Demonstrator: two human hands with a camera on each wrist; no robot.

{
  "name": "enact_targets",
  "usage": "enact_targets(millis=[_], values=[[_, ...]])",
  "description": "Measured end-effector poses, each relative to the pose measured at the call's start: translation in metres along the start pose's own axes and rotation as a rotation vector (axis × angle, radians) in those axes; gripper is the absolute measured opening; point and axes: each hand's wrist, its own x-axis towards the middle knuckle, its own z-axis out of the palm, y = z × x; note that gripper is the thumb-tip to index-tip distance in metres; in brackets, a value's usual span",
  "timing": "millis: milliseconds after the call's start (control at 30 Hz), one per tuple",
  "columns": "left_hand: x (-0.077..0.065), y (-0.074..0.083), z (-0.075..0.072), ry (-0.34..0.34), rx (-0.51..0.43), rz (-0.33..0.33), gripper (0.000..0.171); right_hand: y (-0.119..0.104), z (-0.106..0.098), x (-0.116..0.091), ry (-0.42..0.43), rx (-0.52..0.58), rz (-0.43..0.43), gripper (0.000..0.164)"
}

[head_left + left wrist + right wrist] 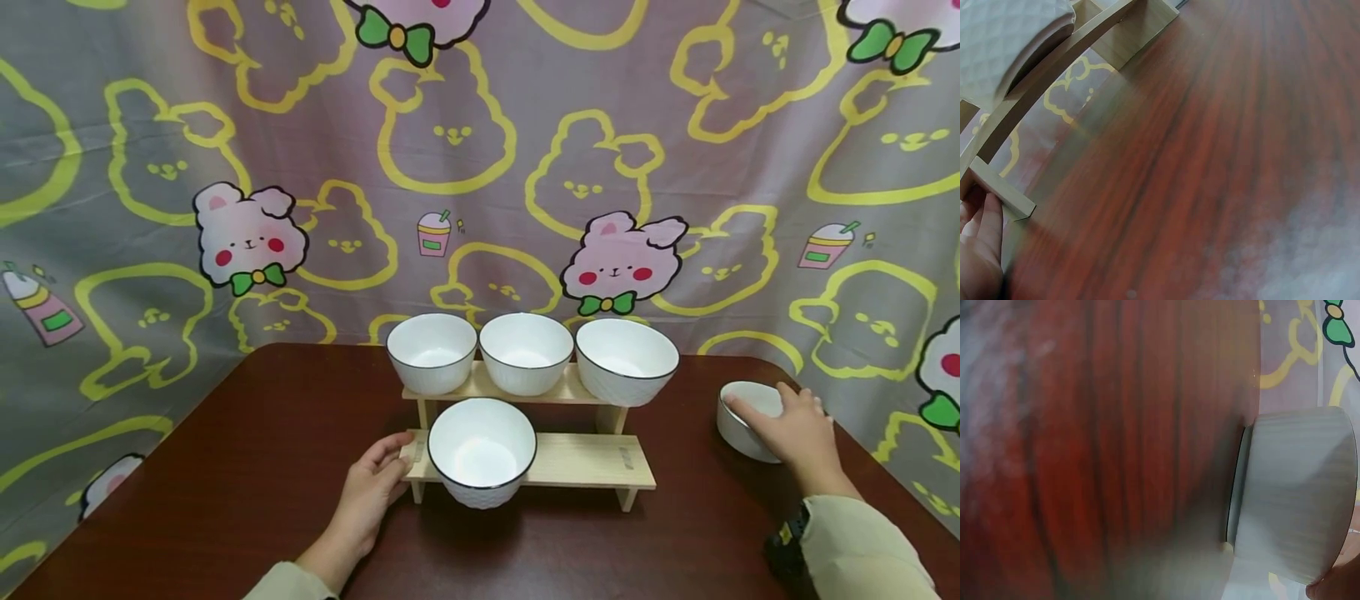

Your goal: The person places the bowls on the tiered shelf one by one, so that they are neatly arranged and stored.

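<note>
A two-tier wooden rack (581,460) stands on the table, and my left hand (367,490) holds the left end of its lower shelf. In the left wrist view, the fingers (988,228) are up against the rack's leg. One white bowl (482,446) with a dark rim and textured side sits on the left part of that shelf. Along the upper shelf stand three more white bowls (526,354) in a row. Off to the right, my right hand (806,429) grips a white bowl (1297,494) by its rim, thumb at the near side; its far fingers are partly hidden.
The dark red-brown wooden table (300,417) spreads around the rack. Behind it hangs a patterned curtain (480,167) with cartoon rabbits, close to the table's back edge and right side.
</note>
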Motion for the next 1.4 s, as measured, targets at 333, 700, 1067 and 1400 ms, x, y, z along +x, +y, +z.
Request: enact_targets(millis=[333,700,1067,1400], values=[[-0.0002,-0.0007,0.0002,-0.003,-0.01,0.005,0.037,0.0018,0.002,0.0016,-0.059,-0.007,0.102,0.112],[0.0011,-0.0016,-0.0004,-0.002,-0.01,-0.001,0.037,0.0017,0.0024,0.0039,-0.056,-0.091,0.113,0.112],[0.0007,-0.001,-0.0005,-0.007,-0.005,0.008,0.037,0.0025,0.0013,0.0001,-0.034,-0.095,0.102,0.107],[0.0003,-0.0011,-0.0002,-0.011,0.001,0.004,0.038,0.0041,-0.0029,-0.0033,0.018,-0.085,0.064,0.106]])
